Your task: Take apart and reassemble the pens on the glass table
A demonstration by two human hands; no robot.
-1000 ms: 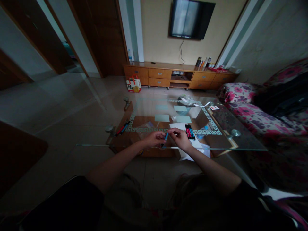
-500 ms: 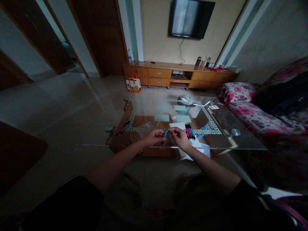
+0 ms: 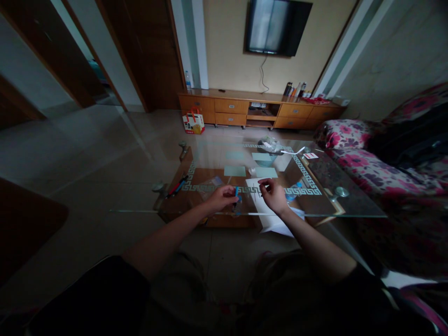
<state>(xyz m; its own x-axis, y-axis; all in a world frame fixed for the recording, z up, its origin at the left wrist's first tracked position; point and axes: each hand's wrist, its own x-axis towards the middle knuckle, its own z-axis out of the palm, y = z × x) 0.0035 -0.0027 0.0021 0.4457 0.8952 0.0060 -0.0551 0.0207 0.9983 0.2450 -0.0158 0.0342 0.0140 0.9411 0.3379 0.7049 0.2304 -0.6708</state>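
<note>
Upright between the fingertips of my left hand [image 3: 223, 198] is a blue pen [image 3: 236, 192], held above the near edge of the glass table. To its right, my right hand [image 3: 273, 197] has its fingers curled in a pinch. Whether anything small is in that pinch I cannot make out. Beneath the right hand lies white paper [image 3: 268, 217], with thin dark lines at its left side. The row of pens there is hidden behind the hand. More pens [image 3: 178, 186], red, blue and dark, lie at the table's left.
The glass table [image 3: 217, 158] has a patterned border. On or under it show a plastic bag [image 3: 269, 143], a card [image 3: 311, 156] and a bottle with a blue cap [image 3: 297, 186]. Beyond stand a paper bag [image 3: 193, 122] and a wooden cabinet [image 3: 231, 107]. A flowered sofa [image 3: 367, 163] is at the right.
My right hand has moved right, away from the blue pen, and now covers the row of pens. My left hand keeps the pen, shifted slightly left and more upright.
</note>
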